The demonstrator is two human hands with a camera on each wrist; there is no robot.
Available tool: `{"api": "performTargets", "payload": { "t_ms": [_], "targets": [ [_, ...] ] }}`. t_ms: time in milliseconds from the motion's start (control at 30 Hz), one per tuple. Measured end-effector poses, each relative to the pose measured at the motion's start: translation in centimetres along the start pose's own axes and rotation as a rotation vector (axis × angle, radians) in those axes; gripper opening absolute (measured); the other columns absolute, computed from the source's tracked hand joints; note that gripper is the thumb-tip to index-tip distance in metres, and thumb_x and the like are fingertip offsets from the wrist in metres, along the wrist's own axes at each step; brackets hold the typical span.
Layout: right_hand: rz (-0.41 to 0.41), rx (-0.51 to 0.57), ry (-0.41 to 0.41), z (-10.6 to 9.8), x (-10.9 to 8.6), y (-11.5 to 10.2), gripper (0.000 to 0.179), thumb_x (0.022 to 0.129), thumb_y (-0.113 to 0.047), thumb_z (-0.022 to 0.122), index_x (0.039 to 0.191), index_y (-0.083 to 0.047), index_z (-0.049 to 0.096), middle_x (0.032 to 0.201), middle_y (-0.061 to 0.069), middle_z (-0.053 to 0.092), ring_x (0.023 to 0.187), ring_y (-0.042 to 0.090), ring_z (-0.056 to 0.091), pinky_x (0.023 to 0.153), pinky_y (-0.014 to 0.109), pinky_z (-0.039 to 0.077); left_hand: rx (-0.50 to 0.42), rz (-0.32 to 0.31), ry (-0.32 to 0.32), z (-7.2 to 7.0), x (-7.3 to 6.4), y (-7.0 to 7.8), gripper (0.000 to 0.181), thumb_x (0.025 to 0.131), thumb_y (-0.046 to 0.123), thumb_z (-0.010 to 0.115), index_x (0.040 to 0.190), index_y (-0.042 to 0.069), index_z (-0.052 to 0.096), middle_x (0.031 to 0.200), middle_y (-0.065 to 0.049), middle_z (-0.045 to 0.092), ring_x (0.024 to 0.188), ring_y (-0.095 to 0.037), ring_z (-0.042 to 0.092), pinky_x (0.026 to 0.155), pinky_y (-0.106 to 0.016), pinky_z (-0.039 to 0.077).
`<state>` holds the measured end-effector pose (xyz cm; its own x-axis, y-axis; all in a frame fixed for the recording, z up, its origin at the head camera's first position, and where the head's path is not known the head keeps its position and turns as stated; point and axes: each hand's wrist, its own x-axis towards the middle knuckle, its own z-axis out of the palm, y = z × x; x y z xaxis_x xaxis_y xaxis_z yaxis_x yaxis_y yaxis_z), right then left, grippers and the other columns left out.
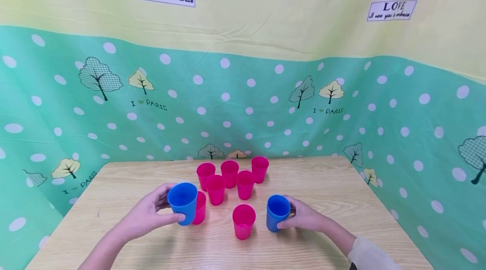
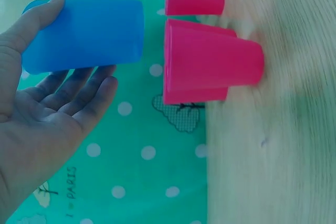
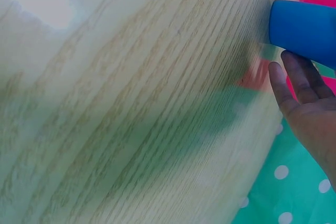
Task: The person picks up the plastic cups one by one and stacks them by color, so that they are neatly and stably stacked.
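My left hand (image 1: 157,212) grips a blue cup (image 1: 183,204), mouth upward, with the thumb on its near side and the fingers around the far side. In the left wrist view this blue cup (image 2: 86,35) is raised clear of the tabletop. Partly behind it in the head view stands a pink cup (image 1: 200,208). On the right, my right hand (image 1: 303,218) holds another blue cup (image 1: 274,220) upright, low over the table; a second rim line shows below its top edge. Between the two hands a pink cup (image 1: 244,223) stands upright near the front.
Several more pink cups stand mouth up toward the back of the wooden table (image 1: 311,177), among them a front one (image 1: 215,192) and one at the back right (image 1: 260,171). A green and yellow printed curtain (image 1: 235,80) hangs behind the table and along its sides.
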<state>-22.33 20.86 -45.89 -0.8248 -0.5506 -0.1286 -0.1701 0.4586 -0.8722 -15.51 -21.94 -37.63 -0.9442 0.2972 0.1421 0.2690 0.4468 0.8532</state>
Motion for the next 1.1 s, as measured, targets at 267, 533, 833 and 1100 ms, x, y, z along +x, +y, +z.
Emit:
{"api": "performTargets", "payload": {
  "t_ms": [267,533,833,1100],
  "targets": [
    [-0.004,0.000,-0.006,0.0,0.1,0.1,0.071,0.078,-0.025,0.076,0.136,-0.008,0.040,0.126,0.008,0.056,0.117,0.031,0.052,0.093,0.047,0.047,-0.005,0.003,-0.007,0.5,0.3,0.7,0.060,0.074,0.023,0.079,0.124,0.008,0.049,0.116,-0.011,0.060,0.103,-0.021,0.062,0.084,-0.023,0.051],
    [0.012,-0.011,0.000,0.0,0.0,-0.1,0.071,0.077,-0.026,0.077,0.135,-0.008,0.040,0.125,0.008,0.056,0.117,0.031,0.052,0.093,0.048,0.047,-0.011,-0.001,-0.029,0.8,0.7,1.2,0.062,0.076,0.023,0.077,0.127,0.005,0.047,0.119,-0.014,0.059,0.106,-0.028,0.061,0.082,-0.021,0.050],
    [0.011,-0.019,0.002,-0.1,0.0,-0.2,0.071,0.077,-0.026,0.077,0.135,-0.007,0.040,0.125,0.008,0.056,0.117,0.032,0.052,0.093,0.049,0.047,-0.048,0.048,-0.059,1.2,1.3,1.4,0.061,0.077,0.023,0.077,0.127,0.005,0.047,0.119,-0.012,0.059,0.106,-0.027,0.061,0.086,-0.023,0.051],
    [-0.004,-0.023,-0.003,0.0,0.0,-0.1,0.070,0.078,-0.025,0.076,0.135,-0.007,0.040,0.125,0.008,0.056,0.116,0.031,0.052,0.093,0.047,0.047,-0.060,0.067,-0.089,1.7,1.7,1.8,0.062,0.077,0.022,0.077,0.127,0.004,0.047,0.119,-0.015,0.058,0.108,-0.032,0.059,0.085,-0.022,0.050]
  ]
}}
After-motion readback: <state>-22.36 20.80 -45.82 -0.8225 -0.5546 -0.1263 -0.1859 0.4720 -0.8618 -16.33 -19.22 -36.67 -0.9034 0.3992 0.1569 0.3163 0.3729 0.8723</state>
